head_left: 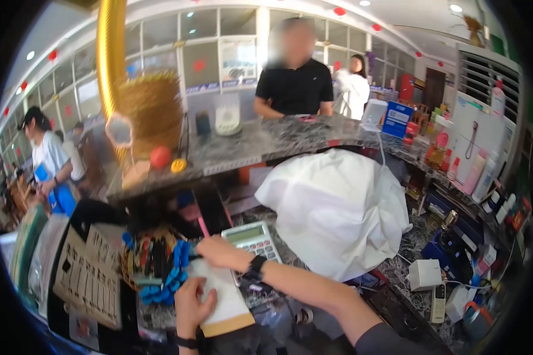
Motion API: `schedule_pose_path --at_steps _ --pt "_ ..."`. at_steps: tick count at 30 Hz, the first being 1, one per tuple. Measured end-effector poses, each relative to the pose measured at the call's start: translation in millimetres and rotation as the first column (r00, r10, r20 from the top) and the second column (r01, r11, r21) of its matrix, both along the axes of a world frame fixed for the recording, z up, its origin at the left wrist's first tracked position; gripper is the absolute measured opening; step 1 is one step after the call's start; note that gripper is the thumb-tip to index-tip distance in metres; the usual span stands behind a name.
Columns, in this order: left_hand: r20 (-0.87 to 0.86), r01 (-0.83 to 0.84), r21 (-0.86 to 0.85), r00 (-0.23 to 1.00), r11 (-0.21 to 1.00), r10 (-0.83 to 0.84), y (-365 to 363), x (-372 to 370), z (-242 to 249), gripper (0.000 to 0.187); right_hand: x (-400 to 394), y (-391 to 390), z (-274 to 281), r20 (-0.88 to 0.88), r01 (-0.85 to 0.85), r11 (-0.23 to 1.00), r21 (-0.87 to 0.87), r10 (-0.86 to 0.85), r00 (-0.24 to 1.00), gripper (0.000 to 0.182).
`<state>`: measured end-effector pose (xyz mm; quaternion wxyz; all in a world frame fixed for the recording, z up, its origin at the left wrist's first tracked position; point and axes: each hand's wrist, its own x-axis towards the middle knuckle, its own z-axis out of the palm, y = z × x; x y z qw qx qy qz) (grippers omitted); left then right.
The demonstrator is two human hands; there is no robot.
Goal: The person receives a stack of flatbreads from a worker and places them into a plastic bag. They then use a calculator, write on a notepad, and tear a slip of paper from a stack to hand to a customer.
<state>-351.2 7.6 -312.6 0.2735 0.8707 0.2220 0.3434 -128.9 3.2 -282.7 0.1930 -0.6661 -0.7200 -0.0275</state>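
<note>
My left hand (194, 303) lies at the left edge of a white paper pad (225, 296), thumb apart from the fingers. Above it, my right hand (222, 252) reaches left over the top of the pad, its fingers closed. A thin pink stick-like thing (203, 227) rises beside those fingers; whether they grip it is hidden. Just right of the right hand is a calculator (265, 239), partly covered by the wrist. Left of both hands stands a woven basket (126, 260) of assorted sticks and small items, with bright blue pieces (170, 275) along its side.
A white cloth (337, 207) covers something bulky on the desk. A black folder with a written sheet (89, 278) lies left. Behind runs a raised marble counter (231, 151), with a person (295, 83) across it. At right are a white box (425, 274) and a remote control (437, 303).
</note>
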Motion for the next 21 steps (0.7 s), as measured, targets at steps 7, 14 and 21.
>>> schedule_pose_path --at_steps 7,14,21 --pt "0.007 0.005 0.031 1.000 1.000 -0.006 3.1 1.6 -0.3 0.033 -11.0 40.5 -15.5 0.135 0.042 0.983 0.180 -0.067 0.989 0.011" --pt "0.011 -0.001 0.036 1.000 0.999 0.000 4.0 2.1 -4.5 0.033 -9.9 42.9 -24.8 0.401 -0.010 0.978 0.208 -0.076 0.913 0.007" --pt "0.023 0.015 0.076 1.000 0.997 -0.017 6.2 1.0 -4.7 0.031 3.7 8.7 6.4 0.657 -0.050 0.967 0.248 -0.130 0.743 0.013"
